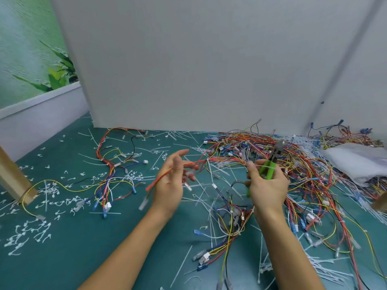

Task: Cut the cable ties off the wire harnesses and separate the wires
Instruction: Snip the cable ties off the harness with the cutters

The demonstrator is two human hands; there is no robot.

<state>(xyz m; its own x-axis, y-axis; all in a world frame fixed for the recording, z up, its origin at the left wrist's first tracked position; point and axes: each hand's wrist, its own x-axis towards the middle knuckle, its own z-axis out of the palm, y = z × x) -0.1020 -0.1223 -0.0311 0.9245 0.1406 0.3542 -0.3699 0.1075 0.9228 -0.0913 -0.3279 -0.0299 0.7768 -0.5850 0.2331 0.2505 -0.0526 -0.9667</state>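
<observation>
The red wire harness (219, 159) hangs between your hands, over the middle of the table (73, 252). Your left hand (168, 181) has its grip curled round one end of it. Your right hand (269, 187) has its grip tight round the green cutters (269, 166). Lots of cut cable ties (27, 229) lie by the left edge, so I think much is done. The big pile of wires (303, 168) by the far right corner still looks tangled, so plenty is left.
</observation>
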